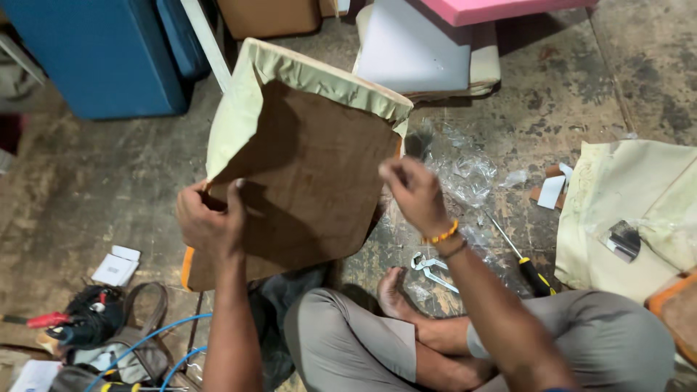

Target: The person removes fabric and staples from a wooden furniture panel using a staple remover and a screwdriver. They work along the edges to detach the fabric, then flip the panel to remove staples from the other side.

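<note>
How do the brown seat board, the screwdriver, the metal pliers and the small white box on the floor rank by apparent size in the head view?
1. brown seat board, held nearer the camera, so flattered
2. screwdriver
3. metal pliers and small white box: too alike to rank

The person is wearing grey trousers [348, 334] and going barefoot. The right wrist is carrying an orange beaded bracelet [443, 234] beside a thin dark band [455, 250]. Both forearms are showing no sleeves.
</note>
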